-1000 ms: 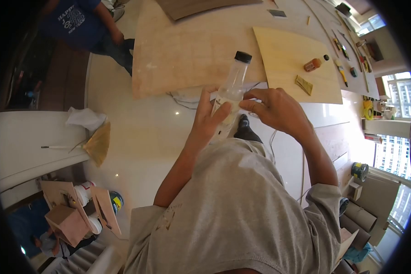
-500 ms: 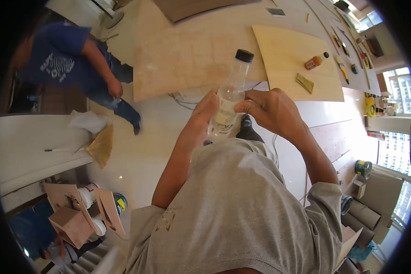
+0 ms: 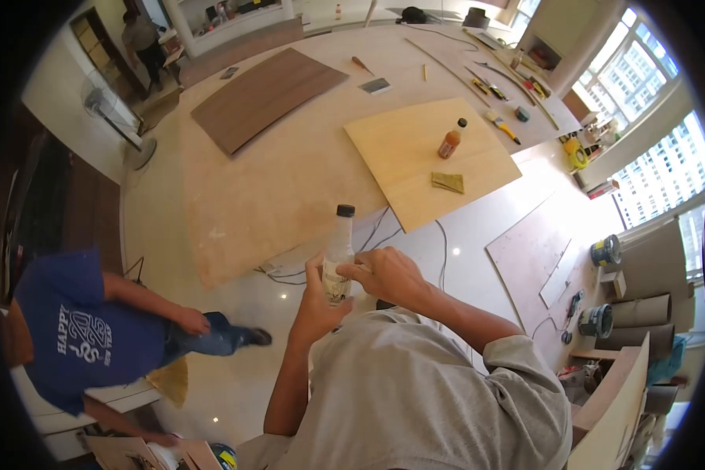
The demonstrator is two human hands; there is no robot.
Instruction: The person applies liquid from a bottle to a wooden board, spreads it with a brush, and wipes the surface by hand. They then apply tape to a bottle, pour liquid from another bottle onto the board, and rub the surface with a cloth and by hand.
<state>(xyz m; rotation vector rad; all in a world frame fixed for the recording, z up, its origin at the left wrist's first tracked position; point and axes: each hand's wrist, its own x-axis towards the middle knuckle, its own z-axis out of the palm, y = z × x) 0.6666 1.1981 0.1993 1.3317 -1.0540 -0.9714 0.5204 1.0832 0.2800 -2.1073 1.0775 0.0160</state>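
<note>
A clear plastic bottle (image 3: 340, 243) with a black cap and a printed label stands nearly upright in front of my chest. Wrapped round its lower part from the left is my left hand (image 3: 319, 301). My right hand (image 3: 388, 274) is closed at the bottle's right side, its thumb pressed against the label; some of its fingertips are hidden behind the bottle. Beyond my hands, a small bottle of orange liquid (image 3: 449, 143) and a folded piece of sandpaper-like material (image 3: 447, 182) rest on a light plywood sheet (image 3: 399, 149).
The large worktable (image 3: 274, 204) holds a dark brown panel (image 3: 266, 98), a brush (image 3: 503, 127) and several tools. A co-worker in a blue shirt (image 3: 94, 329) is at left; another person (image 3: 142, 47) stands far back. Cables (image 3: 442, 251) hang below the table edge; boards (image 3: 529, 251) lie on the floor.
My view has lifted and shifted, showing more of the table and room. Both hands stay on the bottle, now lower in view. The co-worker in blue appears lower at left.
</note>
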